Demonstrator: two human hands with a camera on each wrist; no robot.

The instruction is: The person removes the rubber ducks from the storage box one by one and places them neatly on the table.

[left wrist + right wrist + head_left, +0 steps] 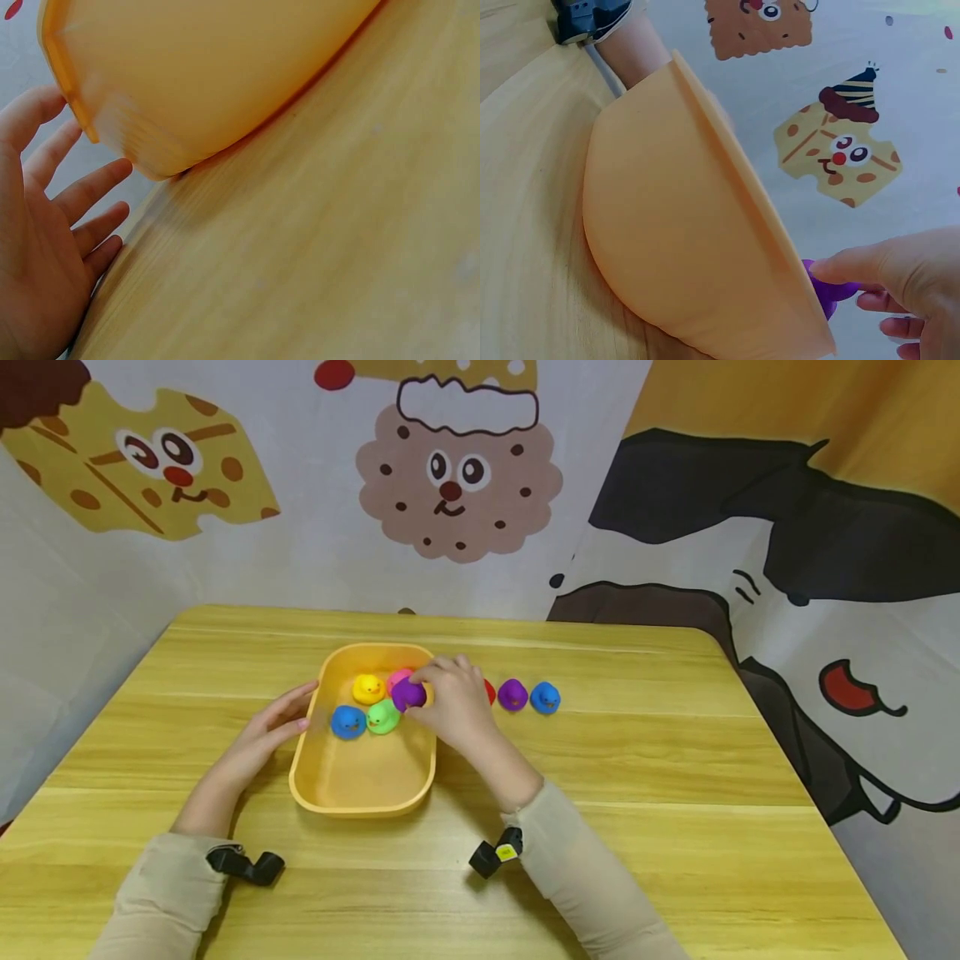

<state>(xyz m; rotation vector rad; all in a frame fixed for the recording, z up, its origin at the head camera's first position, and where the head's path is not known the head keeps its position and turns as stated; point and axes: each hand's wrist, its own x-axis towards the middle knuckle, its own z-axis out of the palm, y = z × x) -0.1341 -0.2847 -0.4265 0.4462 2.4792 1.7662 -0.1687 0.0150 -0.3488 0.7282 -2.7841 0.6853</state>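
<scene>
Over the right side of a yellow-orange plastic tub (367,785), my right hand (456,706) pinches a purple rubber duck (408,695) between thumb and fingers. In the right wrist view the purple duck (831,289) shows just past the tub's rim. Inside the tub sit a yellow duck (368,688), a blue duck (348,722), a light green duck (383,717) and a pink duck (400,679), which the purple one partly covers. My left hand (273,727) rests its fingertips at the tub's left wall; in the left wrist view its fingers (94,191) are spread and extended.
Right of the tub, in a row on the wooden table (637,777), are a red duck (491,692) partly hidden by my right hand, another purple duck (513,695) and another blue duck (545,697). A cartoon-printed cloth (300,568) hangs behind the table.
</scene>
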